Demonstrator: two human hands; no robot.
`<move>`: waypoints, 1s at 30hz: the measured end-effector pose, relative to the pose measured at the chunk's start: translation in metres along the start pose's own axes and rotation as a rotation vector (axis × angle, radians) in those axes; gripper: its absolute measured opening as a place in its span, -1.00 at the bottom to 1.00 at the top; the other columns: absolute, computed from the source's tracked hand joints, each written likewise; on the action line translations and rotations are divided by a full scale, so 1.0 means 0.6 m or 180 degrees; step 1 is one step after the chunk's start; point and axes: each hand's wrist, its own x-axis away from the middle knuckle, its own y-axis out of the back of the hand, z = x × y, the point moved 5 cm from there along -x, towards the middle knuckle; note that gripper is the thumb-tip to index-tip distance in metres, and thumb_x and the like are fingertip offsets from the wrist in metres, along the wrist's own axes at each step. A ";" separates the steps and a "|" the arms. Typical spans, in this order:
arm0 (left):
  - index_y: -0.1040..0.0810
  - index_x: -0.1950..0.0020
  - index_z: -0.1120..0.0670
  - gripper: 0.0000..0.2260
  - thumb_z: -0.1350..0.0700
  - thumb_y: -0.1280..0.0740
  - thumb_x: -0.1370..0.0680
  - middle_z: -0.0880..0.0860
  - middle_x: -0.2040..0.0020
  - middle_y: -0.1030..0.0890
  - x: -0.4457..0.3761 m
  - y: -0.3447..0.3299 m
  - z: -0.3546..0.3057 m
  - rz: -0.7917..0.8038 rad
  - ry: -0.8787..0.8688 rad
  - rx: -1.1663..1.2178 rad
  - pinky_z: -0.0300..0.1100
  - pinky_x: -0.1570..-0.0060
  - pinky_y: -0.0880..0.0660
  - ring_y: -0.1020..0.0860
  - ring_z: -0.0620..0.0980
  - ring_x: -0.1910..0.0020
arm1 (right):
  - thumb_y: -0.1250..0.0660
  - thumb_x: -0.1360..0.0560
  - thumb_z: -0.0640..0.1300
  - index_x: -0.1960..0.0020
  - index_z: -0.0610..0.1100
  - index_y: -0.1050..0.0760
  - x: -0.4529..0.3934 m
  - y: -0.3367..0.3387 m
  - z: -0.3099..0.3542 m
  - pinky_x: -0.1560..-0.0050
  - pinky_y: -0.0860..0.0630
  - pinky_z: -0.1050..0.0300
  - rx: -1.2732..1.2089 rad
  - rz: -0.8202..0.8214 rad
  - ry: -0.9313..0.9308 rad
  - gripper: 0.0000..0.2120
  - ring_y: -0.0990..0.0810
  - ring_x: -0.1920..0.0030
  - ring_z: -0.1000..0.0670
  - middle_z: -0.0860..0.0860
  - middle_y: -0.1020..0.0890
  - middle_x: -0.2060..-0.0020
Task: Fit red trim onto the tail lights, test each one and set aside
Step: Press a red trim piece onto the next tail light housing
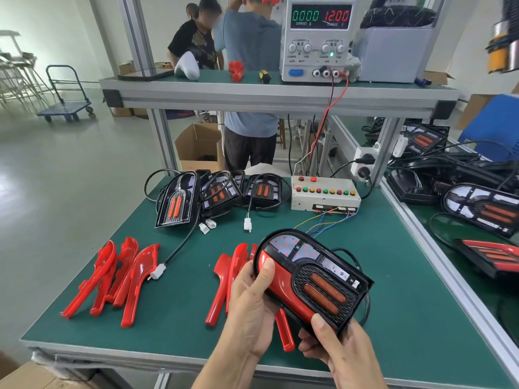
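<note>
Head view: left hand (250, 310) and right hand (339, 349) each close their grip on the tail light (311, 279), thumbs pressing its red trim (283, 290) above the surface (179, 313).

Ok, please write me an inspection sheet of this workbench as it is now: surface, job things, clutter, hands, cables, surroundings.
Surface: green bench mat, no damage seen.
Job's things: held tail light with red trim fitted; three untrimmed lights at the back; loose red trims in two groups.
Clutter: nothing seen on the mat beyond the job's parts and tester.
Hands: left hand and right hand both grip the held light.
Cables: loose white plugs on the mat; red and black leads hang from the power supply, reading 12.00 V, 0.000 A.
Surroundings: button test box; two people behind the shelf.
</note>
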 end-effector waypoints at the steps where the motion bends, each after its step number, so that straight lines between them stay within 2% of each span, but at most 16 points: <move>1: -0.52 -0.28 0.35 -0.61 0.11 -0.35 -0.55 0.40 -0.19 -0.62 0.000 0.001 0.001 -0.0054 0.0001 0.0005 0.12 -0.12 -0.59 -0.63 0.25 -0.06 | -0.55 -0.31 0.08 -0.19 -0.23 -0.54 0.001 -0.001 -0.001 0.26 -0.64 0.01 0.0002 0.0008 -0.0005 -0.42 -0.70 0.25 -0.30 -0.32 -0.70 0.20; 4: -0.51 -0.30 0.35 -0.58 0.11 -0.37 -0.54 0.40 -0.20 -0.61 0.001 0.004 0.003 -0.0143 -0.0008 0.0019 0.14 -0.18 -0.55 -0.61 0.28 -0.10 | -0.66 -0.17 0.28 -0.19 -0.20 -0.54 0.002 -0.004 -0.003 0.24 -0.66 0.01 0.0007 0.0024 -0.0078 -0.20 -0.71 0.23 -0.31 -0.32 -0.71 0.18; 6: -0.51 -0.32 0.35 -0.58 0.13 -0.44 -0.56 0.40 -0.21 -0.61 0.001 0.006 0.004 -0.0097 -0.0006 -0.0021 0.19 -0.25 -0.52 -0.60 0.31 -0.15 | -0.68 -0.03 0.34 -0.19 -0.17 -0.54 0.002 -0.003 -0.005 0.23 -0.67 0.01 -0.0035 0.0028 -0.0135 -0.08 -0.72 0.20 -0.32 -0.32 -0.71 0.16; 8: -0.50 -0.33 0.34 -0.54 0.11 -0.44 -0.52 0.39 -0.23 -0.60 0.002 0.005 0.003 -0.0049 -0.0003 -0.0062 0.24 -0.30 -0.48 -0.58 0.34 -0.19 | -0.69 0.01 0.35 -0.20 -0.17 -0.55 0.002 -0.003 -0.007 0.22 -0.67 0.00 -0.0067 0.0047 -0.0162 -0.05 -0.72 0.18 -0.32 -0.32 -0.71 0.14; 10: -0.50 -0.33 0.34 -0.52 0.10 -0.42 -0.50 0.40 -0.23 -0.60 0.003 0.006 0.002 -0.0051 -0.0029 -0.0098 0.27 -0.32 -0.46 -0.57 0.35 -0.20 | -0.69 -0.03 0.32 -0.19 -0.20 -0.55 0.002 -0.004 -0.007 0.22 -0.67 0.00 -0.0056 0.0031 -0.0163 -0.08 -0.72 0.17 -0.32 -0.32 -0.72 0.13; 13: -0.50 -0.32 0.35 -0.58 0.15 -0.45 -0.55 0.41 -0.23 -0.59 0.001 0.005 0.001 -0.0021 -0.0050 -0.0147 0.22 -0.29 -0.48 -0.59 0.31 -0.16 | -0.63 -0.18 0.16 -0.20 -0.22 -0.55 0.005 -0.006 -0.007 0.24 -0.67 0.02 -0.0084 0.0009 -0.0172 -0.27 -0.73 0.19 -0.30 -0.32 -0.72 0.14; 16: -0.48 -0.32 0.38 -0.60 0.18 -0.38 -0.55 0.43 -0.24 -0.57 -0.001 0.002 0.001 -0.0031 -0.0002 -0.0091 0.19 -0.25 -0.49 -0.59 0.28 -0.12 | -0.61 -0.32 0.07 -0.16 -0.25 -0.58 0.005 -0.006 -0.007 0.26 -0.66 0.03 -0.0117 0.0005 -0.0172 -0.44 -0.72 0.21 -0.29 -0.33 -0.71 0.15; 17: -0.48 -0.31 0.38 -0.59 0.18 -0.38 -0.54 0.44 -0.23 -0.57 -0.001 0.002 0.001 -0.0031 0.0018 -0.0062 0.18 -0.23 -0.50 -0.59 0.28 -0.11 | -0.63 -0.34 0.06 -0.14 -0.25 -0.58 0.005 -0.005 -0.006 0.26 -0.66 0.03 -0.0120 0.0001 -0.0175 -0.46 -0.71 0.21 -0.29 -0.33 -0.71 0.15; 22: -0.49 -0.30 0.38 -0.57 0.17 -0.42 -0.52 0.44 -0.23 -0.57 -0.002 0.007 0.005 0.0017 0.0142 0.0013 0.03 -0.05 -0.60 -0.61 0.23 -0.03 | -0.49 -0.33 -0.04 -0.18 -0.24 -0.56 0.005 -0.003 -0.006 0.26 -0.65 0.03 -0.0157 0.0058 -0.0187 -0.51 -0.70 0.24 -0.26 -0.35 -0.70 0.17; 25: -0.52 -0.31 0.33 -0.52 0.07 -0.49 -0.52 0.43 -0.26 -0.56 -0.005 0.012 0.009 0.0109 0.0238 -0.0062 0.12 -0.17 -0.57 -0.60 0.25 -0.08 | -0.47 -0.36 -0.04 -0.19 -0.27 -0.55 0.002 -0.001 -0.003 0.28 -0.63 0.05 -0.0144 0.0132 -0.0217 -0.52 -0.67 0.28 -0.23 -0.36 -0.68 0.20; 27: -0.59 -0.32 0.22 -0.54 -0.08 -0.40 -0.57 0.34 -0.31 -0.58 -0.008 0.006 0.007 0.0417 0.0420 -0.0211 0.20 -0.35 -0.45 -0.58 0.24 -0.23 | -0.47 -0.36 -0.03 -0.18 -0.27 -0.55 -0.002 0.004 0.006 0.29 -0.59 0.05 -0.0095 0.0140 -0.0199 -0.53 -0.64 0.30 -0.21 -0.32 -0.68 0.22; 29: -0.63 -0.31 0.14 -0.54 -0.17 -0.32 -0.60 0.25 -0.32 -0.60 -0.010 0.000 0.001 0.0654 0.0652 -0.0190 0.13 -0.32 -0.50 -0.59 0.16 -0.29 | -0.47 -0.35 0.00 -0.17 -0.25 -0.55 -0.007 0.013 0.016 0.31 -0.54 0.04 -0.0032 0.0119 -0.0174 -0.52 -0.59 0.32 -0.18 -0.28 -0.67 0.26; 30: -0.65 -0.29 0.16 -0.53 -0.17 -0.37 -0.56 0.25 -0.31 -0.61 -0.012 0.000 -0.001 0.0630 0.0731 -0.0156 0.10 -0.26 -0.55 -0.61 0.16 -0.26 | -0.48 -0.35 0.02 -0.16 -0.25 -0.55 -0.009 0.015 0.020 0.33 -0.51 0.04 -0.0017 0.0144 -0.0168 -0.52 -0.57 0.33 -0.17 -0.28 -0.65 0.27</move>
